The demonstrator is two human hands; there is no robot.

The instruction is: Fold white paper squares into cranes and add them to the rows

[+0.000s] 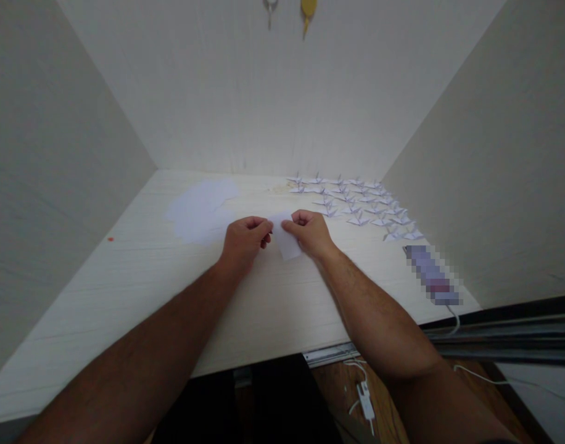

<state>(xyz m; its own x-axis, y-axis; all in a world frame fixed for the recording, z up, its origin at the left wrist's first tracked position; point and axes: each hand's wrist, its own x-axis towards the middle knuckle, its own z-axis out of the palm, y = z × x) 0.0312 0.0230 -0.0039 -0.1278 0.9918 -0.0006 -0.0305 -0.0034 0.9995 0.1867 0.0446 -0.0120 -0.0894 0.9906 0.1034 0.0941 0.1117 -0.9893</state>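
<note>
Fingers (263, 229) of left hand (243, 242) and right hand (311, 235) pinch a small white paper sheet (288, 246); beneath them lies a pale wooden surface (139, 271), enclosed by plain white walls (264, 92).

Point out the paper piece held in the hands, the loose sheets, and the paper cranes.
paper piece (287, 246): head view, its bare lower half.
loose sheets (202, 209): head view, middle of the spread.
paper cranes (358, 220): head view, one crane on the group's near side.
</note>
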